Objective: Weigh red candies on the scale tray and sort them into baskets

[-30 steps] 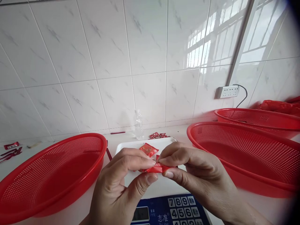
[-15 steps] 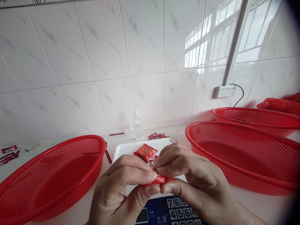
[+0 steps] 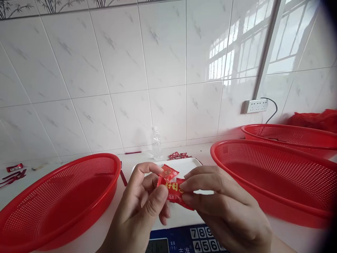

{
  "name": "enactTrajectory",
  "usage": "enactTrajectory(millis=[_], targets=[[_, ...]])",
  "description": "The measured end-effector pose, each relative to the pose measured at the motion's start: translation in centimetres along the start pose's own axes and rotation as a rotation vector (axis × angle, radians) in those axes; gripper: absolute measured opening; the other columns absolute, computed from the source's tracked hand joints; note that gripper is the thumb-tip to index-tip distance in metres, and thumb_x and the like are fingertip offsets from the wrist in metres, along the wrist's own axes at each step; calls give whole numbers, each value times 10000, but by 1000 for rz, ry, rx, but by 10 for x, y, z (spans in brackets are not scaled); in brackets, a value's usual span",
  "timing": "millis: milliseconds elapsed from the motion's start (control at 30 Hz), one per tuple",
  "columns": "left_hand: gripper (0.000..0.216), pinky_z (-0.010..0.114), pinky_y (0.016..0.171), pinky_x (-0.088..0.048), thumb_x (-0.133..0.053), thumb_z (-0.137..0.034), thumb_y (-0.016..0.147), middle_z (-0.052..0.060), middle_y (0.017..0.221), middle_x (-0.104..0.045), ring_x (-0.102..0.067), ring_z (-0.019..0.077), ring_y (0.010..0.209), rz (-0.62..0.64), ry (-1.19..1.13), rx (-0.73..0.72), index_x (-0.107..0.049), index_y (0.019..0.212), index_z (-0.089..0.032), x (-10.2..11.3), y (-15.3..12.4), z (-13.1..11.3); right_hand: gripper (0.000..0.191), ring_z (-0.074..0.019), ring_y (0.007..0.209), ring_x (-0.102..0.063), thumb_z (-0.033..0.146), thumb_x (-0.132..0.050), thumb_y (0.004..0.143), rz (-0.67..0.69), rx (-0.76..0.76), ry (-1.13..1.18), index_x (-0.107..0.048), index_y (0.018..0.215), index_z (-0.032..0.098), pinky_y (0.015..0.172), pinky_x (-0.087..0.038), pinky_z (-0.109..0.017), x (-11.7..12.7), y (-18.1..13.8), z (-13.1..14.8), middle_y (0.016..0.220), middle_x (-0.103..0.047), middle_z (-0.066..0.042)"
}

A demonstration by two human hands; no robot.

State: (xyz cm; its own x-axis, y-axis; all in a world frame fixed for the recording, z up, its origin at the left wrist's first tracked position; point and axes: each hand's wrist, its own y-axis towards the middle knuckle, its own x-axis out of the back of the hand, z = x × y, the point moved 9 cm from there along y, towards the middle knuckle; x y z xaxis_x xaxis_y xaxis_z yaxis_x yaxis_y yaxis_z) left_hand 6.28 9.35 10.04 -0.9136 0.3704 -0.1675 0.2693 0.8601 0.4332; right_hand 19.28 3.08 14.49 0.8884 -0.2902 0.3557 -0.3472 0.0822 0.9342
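Between my hands is a small red candy packet (image 3: 173, 191) with yellow print, held over the white tray (image 3: 193, 162) of a weighing scale. My left hand (image 3: 143, 202) pinches its left end between thumb and fingers. The right end is gripped by my right hand (image 3: 223, 200), thumb below and fingers above. Just behind it lies another red packet (image 3: 170, 172) with gold print on the tray, partly hidden by my fingers. The scale's blue keypad panel (image 3: 181, 239) shows below my hands, with number keys and a display.
Red perforated baskets stand at the left (image 3: 79, 196), the right (image 3: 263, 168) and the far right (image 3: 289, 131). A clear plastic bottle (image 3: 156, 144) and small red sachets (image 3: 179, 155) are behind the tray. A power strip (image 3: 255, 105) hangs on the tiled wall.
The packet has been turned so its printed face shows. My left hand's fingers have spread somewhat from their tight pinch, and the view has tilted slightly upward.
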Motion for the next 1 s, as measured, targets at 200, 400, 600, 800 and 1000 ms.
enactTrajectory(millis=[200, 400, 600, 800, 1000], targets=[[150, 133, 640, -546, -623, -340, 950, -58, 809, -680, -641, 71, 673, -219, 226, -275, -609, 1099, -348, 9, -14, -18, 189, -140, 992, -607, 87, -468, 988, -111, -237, 77, -582, 1083, 203, 837, -539, -269, 6, -7, -17, 1043, -623, -43], [342, 191, 813, -553, -668, -174, 912, -75, 990, -728, -691, 93, 832, -282, 572, -660, -611, 1186, -371, 0, -35, -34, 201, -139, 797, -635, 421, -519, 1011, 17, -423, 325, -568, 954, 235, 700, -557, -288, -13, -8, -29, 838, -637, -3], [93, 191, 817, -536, -603, -323, 959, -17, 923, -661, -641, 121, 915, -125, 540, -574, -645, 1030, -279, -7, -19, -39, 134, -118, 804, -657, 306, -525, 1023, 26, -282, 205, -574, 939, 214, 632, -552, -223, -6, -1, -19, 868, -687, -18], [89, 160, 820, -524, -615, -189, 947, -28, 925, -655, -623, 97, 885, -22, 466, -559, -669, 946, -259, -8, -19, -45, 182, -84, 817, -651, 291, -506, 1035, 43, -217, 172, -580, 908, 182, 666, -547, -173, -7, 5, -12, 855, -689, -19], [101, 145, 812, -518, -602, -250, 962, -22, 864, -615, -596, 93, 850, -20, 262, -435, -669, 887, -248, -7, -15, -35, 200, -78, 818, -661, 287, -497, 1039, 34, -206, 194, -594, 903, 175, 677, -547, -165, -5, 6, -9, 851, -700, -23]])
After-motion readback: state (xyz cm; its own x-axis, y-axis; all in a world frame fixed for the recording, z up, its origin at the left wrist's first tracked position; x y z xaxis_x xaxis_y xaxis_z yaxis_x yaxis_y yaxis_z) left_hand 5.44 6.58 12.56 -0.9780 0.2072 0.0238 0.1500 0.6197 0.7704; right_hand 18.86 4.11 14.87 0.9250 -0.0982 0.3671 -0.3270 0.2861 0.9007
